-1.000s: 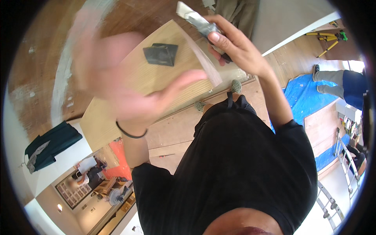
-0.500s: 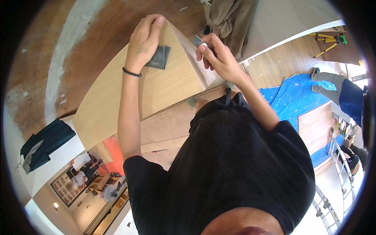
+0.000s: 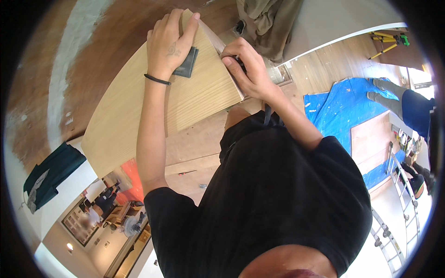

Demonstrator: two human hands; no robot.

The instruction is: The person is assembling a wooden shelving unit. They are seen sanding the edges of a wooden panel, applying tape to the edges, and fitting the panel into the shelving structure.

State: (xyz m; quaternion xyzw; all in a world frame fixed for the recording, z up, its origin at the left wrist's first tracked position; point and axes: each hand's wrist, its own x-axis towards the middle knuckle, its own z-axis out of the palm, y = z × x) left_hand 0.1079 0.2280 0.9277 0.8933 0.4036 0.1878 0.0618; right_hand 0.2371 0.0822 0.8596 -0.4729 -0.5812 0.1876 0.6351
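Observation:
A pale wood-grained panel (image 3: 125,106) with a curved left edge forms the top of a box-like piece in front of me. On its far end rests my left hand (image 3: 171,44), fingers stretched out and thumb apart. A dark grey flat square piece (image 3: 187,65) lies beside that hand's wrist, partly covered by it. My right hand (image 3: 248,67) is at the panel's right side edge, fingers curled. Something small and dark shows between its fingers and thumb; its kind is hidden.
Brown cloth (image 3: 269,23) hangs beyond my right hand. A screwdriver-like tool (image 3: 187,173) lies on boards below. To the right are a blue tarp (image 3: 329,104), a person's legs (image 3: 387,88) and a ladder (image 3: 403,194). A dark green garment (image 3: 53,171) hangs at left.
My right hand has moved left and in against the panel's side edge; a thin light stick that showed at its fingers is now out of sight. My left hand has shifted slightly, its fingers wider apart.

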